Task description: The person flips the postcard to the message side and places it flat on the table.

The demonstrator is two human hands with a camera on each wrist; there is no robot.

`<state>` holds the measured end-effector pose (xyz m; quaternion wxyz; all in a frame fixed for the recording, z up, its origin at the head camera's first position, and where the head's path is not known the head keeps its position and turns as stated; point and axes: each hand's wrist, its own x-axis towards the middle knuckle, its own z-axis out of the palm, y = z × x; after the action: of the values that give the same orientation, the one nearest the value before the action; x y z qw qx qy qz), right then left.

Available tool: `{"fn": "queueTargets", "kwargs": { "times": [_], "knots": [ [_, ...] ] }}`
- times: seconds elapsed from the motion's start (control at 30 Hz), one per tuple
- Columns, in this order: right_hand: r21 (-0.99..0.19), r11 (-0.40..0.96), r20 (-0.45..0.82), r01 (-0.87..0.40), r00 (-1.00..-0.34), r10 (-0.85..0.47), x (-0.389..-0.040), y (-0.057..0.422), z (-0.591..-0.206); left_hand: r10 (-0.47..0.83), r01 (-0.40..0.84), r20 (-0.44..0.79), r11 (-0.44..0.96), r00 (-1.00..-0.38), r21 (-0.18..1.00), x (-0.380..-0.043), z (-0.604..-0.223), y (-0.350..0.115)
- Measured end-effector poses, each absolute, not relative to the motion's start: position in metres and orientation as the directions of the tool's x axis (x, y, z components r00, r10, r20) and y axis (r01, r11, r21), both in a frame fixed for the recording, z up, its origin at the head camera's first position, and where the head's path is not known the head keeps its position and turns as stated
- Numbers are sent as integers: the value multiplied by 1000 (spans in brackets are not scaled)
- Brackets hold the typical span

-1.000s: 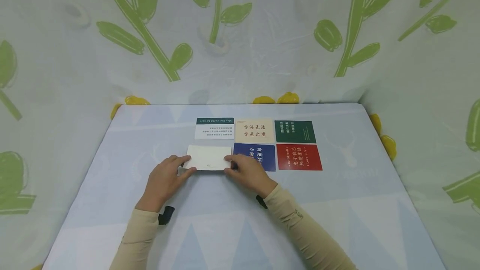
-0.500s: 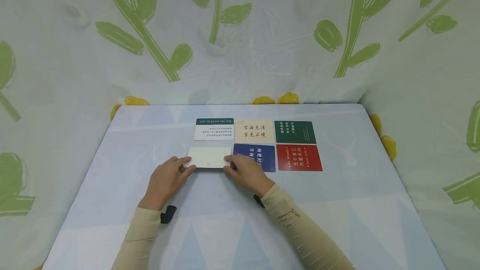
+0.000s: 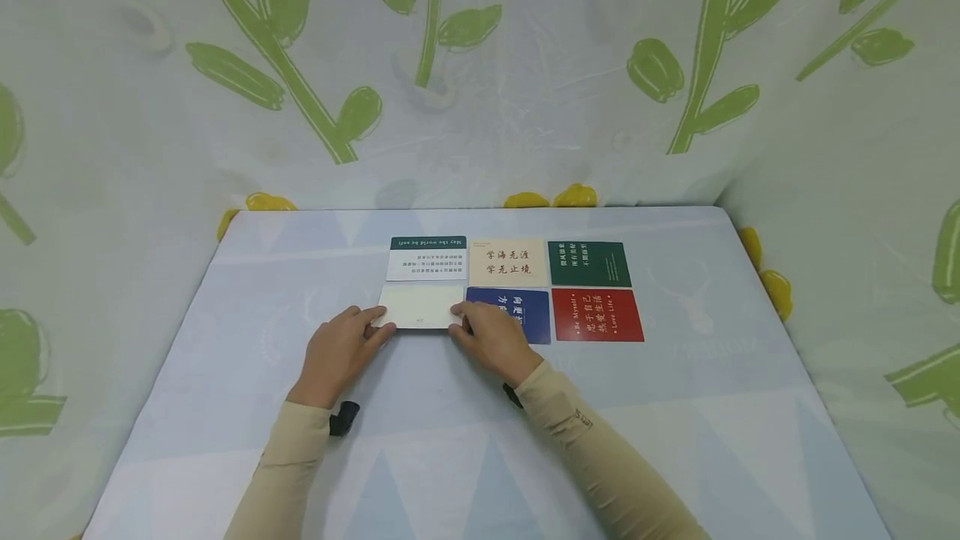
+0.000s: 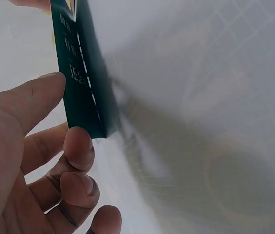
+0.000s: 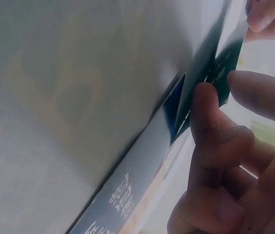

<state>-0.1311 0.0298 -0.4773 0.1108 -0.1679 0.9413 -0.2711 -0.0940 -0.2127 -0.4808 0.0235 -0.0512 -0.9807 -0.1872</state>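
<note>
In the head view, a card (image 3: pixel 420 303) shows its cream back upward, held at both short ends. My left hand (image 3: pixel 337 357) pinches its left end between thumb and fingers; my right hand (image 3: pixel 497 338) pinches the right end. From the left wrist, the underside of this card (image 4: pixel 81 114) is dark green with white lettering, tilted above the tabletop. The far edge lies close to a white card (image 3: pixel 426 267) with a green band; whether they touch cannot be told. A blue card (image 3: pixel 536 325) lies under the right hand, partly covered by it.
Also in the two rows of cards are a beige card (image 3: pixel 508 263), a dark green card (image 3: pixel 591 265) and a red card (image 3: pixel 598 315). They lie on a pale patterned tabletop (image 3: pixel 645 432). A flower-printed curtain (image 3: pixel 540 107) rises behind the back edge.
The held card has moved slightly away from me, toward the white card, and the gap between them has closed up in view. Both hands moved along with it, still gripping its ends.
</note>
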Motion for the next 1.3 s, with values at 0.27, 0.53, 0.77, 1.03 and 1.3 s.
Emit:
{"fn": "queueTargets", "kwargs": {
  "times": [0.27, 0.53, 0.77, 1.03, 1.3],
  "knots": [
    [-522, 815, -140, -250, -918, -371, -132, 27, -478, 103, 126, 84, 925, -991, 359, -95, -486, -213],
    [-499, 834, -192, -235, -909, -371, -132, 25, -478, 105, 124, 71, 928, -992, 351, -95, -487, -211],
    [-487, 842, -208, -233, -905, -371, -133, 25, -477, 96, 109, 55, 926, -994, 360, -96, -490, -209],
    [-478, 849, -228, -226, -901, -368, -132, 24, -478, 81, 87, 31, 932, -996, 352, -96, -488, -207],
    [-505, 825, -150, -252, -916, -372, -124, 45, -465, 82, 111, 103, 940, -991, 321, -95, -491, -207]
  ]
}}
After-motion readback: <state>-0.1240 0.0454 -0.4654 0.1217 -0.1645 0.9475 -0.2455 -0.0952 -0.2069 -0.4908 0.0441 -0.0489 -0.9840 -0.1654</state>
